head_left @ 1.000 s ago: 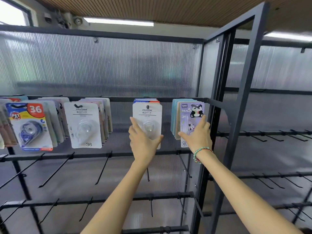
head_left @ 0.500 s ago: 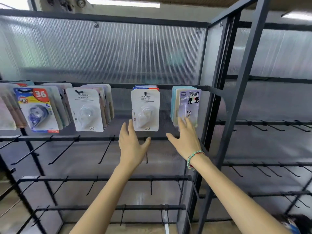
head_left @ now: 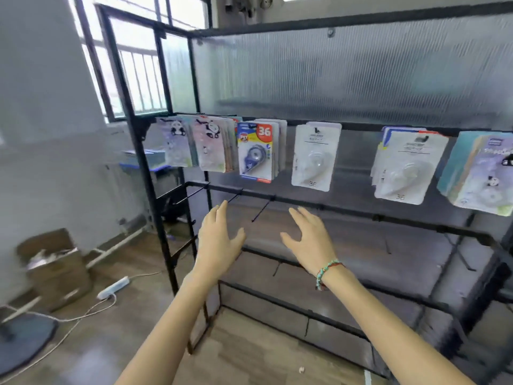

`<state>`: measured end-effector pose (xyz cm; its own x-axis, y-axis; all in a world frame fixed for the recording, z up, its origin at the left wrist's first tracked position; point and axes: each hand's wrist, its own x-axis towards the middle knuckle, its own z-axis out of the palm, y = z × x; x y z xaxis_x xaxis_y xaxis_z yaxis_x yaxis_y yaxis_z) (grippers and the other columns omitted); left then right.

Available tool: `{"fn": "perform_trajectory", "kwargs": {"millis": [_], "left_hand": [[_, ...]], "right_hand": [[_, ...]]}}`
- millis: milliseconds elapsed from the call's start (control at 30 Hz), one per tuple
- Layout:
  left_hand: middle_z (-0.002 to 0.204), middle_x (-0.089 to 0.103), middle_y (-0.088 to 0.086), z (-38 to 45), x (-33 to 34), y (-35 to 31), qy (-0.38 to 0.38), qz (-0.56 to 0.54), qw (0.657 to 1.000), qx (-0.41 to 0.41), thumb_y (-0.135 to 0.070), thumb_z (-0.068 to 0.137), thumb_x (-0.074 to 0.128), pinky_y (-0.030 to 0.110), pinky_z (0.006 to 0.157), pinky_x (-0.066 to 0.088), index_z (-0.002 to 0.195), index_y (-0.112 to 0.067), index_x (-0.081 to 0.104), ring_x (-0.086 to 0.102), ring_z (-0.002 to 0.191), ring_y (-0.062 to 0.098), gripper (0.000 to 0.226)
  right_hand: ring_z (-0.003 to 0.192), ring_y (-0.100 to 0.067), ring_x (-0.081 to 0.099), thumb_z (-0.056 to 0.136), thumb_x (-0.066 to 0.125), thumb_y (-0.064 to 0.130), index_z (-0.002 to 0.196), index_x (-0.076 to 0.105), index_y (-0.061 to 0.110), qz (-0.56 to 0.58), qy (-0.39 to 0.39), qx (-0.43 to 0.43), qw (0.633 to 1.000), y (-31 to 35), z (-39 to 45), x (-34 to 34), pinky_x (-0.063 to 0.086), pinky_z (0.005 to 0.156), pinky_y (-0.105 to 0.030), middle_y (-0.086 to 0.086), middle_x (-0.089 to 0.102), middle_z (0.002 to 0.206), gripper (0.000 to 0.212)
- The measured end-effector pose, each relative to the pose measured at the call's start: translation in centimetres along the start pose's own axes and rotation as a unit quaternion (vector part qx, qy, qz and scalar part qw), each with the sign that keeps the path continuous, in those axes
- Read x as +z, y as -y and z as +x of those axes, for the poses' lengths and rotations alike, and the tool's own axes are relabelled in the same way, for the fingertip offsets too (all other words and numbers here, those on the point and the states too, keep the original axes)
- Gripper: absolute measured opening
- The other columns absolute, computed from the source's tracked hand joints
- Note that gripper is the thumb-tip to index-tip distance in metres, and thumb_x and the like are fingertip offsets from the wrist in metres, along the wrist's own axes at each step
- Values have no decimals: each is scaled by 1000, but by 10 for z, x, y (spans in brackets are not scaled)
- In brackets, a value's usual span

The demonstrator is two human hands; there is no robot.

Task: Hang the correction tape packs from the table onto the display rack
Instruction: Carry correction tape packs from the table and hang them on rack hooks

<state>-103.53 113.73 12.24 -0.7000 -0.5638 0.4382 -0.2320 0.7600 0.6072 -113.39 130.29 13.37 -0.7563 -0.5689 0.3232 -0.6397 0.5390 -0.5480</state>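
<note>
Both my hands are held up in front of the display rack (head_left: 333, 209), palms away from me, and neither one holds anything. My left hand (head_left: 218, 243) has its fingers straight and close together with the thumb out to the side; my right hand (head_left: 311, 240) is spread loosely the same way, with a beaded bracelet (head_left: 327, 272) at the wrist. The two hands are apart from each other and sit below the row of hanging goods, in front of the bare pegs (head_left: 261, 209) of the second rail, touching none of them.

The correction tape packs (head_left: 312, 157) hang along the top rail in bunches: panda-printed ones (head_left: 211, 147) at the left end, a blue-and-red pack marked 36 (head_left: 256, 151) next to them, then two white bunches (the nearer one tilts a little), and more panda-printed packs (head_left: 483, 173) at the right edge. The picture is blurred, so the small print is unreadable.

On the floor to the left lie a cardboard box (head_left: 55, 269) and a white power strip (head_left: 112, 287) with its cable.
</note>
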Motion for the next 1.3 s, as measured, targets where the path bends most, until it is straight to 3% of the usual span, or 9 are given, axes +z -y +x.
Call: {"fn": "perform_trajectory", "kwargs": {"millis": [133, 333, 567, 900, 1300], "left_hand": [[140, 47, 14, -17, -79, 88, -36, 40, 996, -67, -20, 90, 63, 37, 105, 37, 147, -4, 33, 47, 123, 30, 66], [144, 45, 13, -62, -179, 208, -91, 102, 977, -161, -21, 91, 60, 37, 108, 32, 147, -3, 33, 38, 134, 27, 64], [145, 44, 12, -104, -265, 303, -159, 125, 944, -263, -19, 92, 59, 33, 110, 28, 147, -4, 32, 37, 135, 26, 63], [148, 40, 11, -124, -369, 414, -277, 160, 861, -395, -21, 93, 59, 33, 112, 28, 148, -6, 30, 36, 136, 25, 64], [148, 40, 13, -143, -449, 515, -344, 188, 765, -511, -20, 91, 62, 31, 113, 25, 148, -6, 32, 36, 138, 25, 66]], "right_hand": [[142, -18, 21, 94, 55, 30, 148, 31, 16, 18, 40, -48, 998, 75, 6, 72, 15, 115, -26, -2, 29, 154, 61], [140, -18, 26, 93, 56, 30, 147, 32, 15, 37, 104, -139, 984, 190, 6, 175, 20, 115, -29, -2, 34, 151, 61], [141, -16, 24, 92, 57, 29, 147, 34, 17, 78, 198, -231, 950, 308, 10, 280, 17, 116, -27, -3, 34, 151, 60], [139, -16, 30, 90, 60, 26, 145, 39, 14, 115, 289, -363, 878, 452, 53, 413, 18, 114, -24, -3, 39, 149, 60], [138, -19, 33, 92, 58, 30, 145, 37, 14, 116, 363, -477, 792, 611, 90, 552, 22, 115, -27, -6, 39, 149, 60]]}}
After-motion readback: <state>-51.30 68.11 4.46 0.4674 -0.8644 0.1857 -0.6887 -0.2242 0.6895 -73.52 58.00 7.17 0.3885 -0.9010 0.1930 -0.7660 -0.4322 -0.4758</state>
